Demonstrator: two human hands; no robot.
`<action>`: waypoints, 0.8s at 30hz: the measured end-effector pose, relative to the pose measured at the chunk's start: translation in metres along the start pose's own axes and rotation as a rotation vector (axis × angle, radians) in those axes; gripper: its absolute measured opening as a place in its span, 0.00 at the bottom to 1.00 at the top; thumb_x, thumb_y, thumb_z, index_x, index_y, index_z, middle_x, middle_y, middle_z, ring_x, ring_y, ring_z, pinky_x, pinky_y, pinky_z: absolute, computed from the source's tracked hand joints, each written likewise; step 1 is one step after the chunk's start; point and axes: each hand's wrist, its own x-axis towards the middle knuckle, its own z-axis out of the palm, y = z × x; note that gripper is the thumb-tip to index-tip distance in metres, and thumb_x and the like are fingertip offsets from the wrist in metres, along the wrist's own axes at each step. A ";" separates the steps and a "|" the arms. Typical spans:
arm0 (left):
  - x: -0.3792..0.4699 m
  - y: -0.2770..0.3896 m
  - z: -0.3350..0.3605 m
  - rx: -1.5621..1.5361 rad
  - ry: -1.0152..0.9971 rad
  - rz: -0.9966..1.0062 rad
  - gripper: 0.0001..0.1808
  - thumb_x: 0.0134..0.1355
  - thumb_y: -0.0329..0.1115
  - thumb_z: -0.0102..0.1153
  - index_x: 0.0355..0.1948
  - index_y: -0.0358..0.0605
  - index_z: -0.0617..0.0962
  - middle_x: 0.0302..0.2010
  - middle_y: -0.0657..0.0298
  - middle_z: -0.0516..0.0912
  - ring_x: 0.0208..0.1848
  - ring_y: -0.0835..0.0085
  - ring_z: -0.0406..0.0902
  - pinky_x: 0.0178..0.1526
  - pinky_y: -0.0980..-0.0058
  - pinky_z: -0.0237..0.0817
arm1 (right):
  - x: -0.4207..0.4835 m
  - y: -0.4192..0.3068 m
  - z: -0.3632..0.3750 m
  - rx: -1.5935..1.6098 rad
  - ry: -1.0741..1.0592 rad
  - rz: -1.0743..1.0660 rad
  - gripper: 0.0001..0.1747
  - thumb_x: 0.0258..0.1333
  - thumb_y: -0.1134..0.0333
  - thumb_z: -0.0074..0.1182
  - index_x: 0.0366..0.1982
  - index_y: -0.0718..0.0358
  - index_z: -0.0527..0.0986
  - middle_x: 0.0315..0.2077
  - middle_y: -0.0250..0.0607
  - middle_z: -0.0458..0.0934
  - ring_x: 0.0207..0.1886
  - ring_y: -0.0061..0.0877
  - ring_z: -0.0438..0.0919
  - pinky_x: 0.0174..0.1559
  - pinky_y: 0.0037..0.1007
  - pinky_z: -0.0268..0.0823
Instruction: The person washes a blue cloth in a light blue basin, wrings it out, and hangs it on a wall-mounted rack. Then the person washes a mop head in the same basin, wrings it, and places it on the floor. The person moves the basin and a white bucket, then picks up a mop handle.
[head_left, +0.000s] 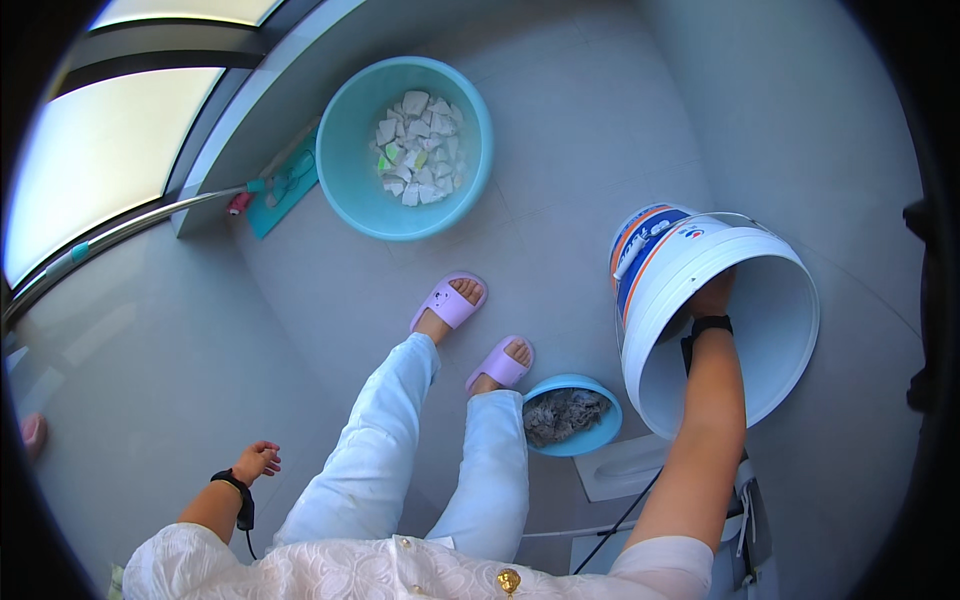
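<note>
My right hand (714, 292) reaches deep into a white plastic bucket (780, 330), which leans with its mouth towards me. The fingers are lost in the shade behind the rim, so whether they grip anything is hidden. The bucket has a blue and orange printed band and a wire handle with a white grip (631, 255). Low at my left side, my left hand (257, 460) hangs in the air with nothing in it, fingers slightly bent and apart. Ahead of my feet stands a large turquoise basin (341, 180) holding many broken white chunks (421, 139), some tinged green.
A small blue basin (574, 452) with grey shaggy material (562, 415) sits by my right foot. A turquoise flat mop head (281, 191) rests against the left wall, its metal pole (161, 212) slanting leftward. A dark cable (619, 521) runs near my right arm.
</note>
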 end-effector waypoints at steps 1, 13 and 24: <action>0.001 0.004 -0.003 0.009 -0.005 0.010 0.11 0.62 0.34 0.47 0.44 0.43 0.73 0.35 0.58 0.79 0.32 0.68 0.79 0.34 0.70 0.71 | -0.008 0.005 -0.006 0.041 -0.187 -0.051 0.29 0.56 0.52 0.46 0.56 0.60 0.66 0.39 0.49 0.78 0.45 0.41 0.76 0.52 0.48 0.61; 0.017 0.074 -0.006 0.016 -0.058 0.125 0.13 0.62 0.35 0.47 0.46 0.42 0.73 0.33 0.60 0.79 0.31 0.69 0.79 0.34 0.72 0.71 | -0.062 0.007 -0.056 0.746 -0.567 0.660 0.45 0.51 0.62 0.53 0.65 0.61 0.44 0.40 0.54 0.77 0.45 0.43 0.76 0.34 0.37 0.72; 0.016 0.091 -0.030 0.086 -0.024 0.127 0.13 0.62 0.35 0.47 0.46 0.43 0.73 0.34 0.59 0.79 0.32 0.70 0.79 0.35 0.72 0.71 | -0.022 -0.046 0.034 0.687 -0.091 0.783 0.30 0.53 0.59 0.51 0.54 0.66 0.59 0.33 0.56 0.78 0.34 0.46 0.79 0.37 0.41 0.71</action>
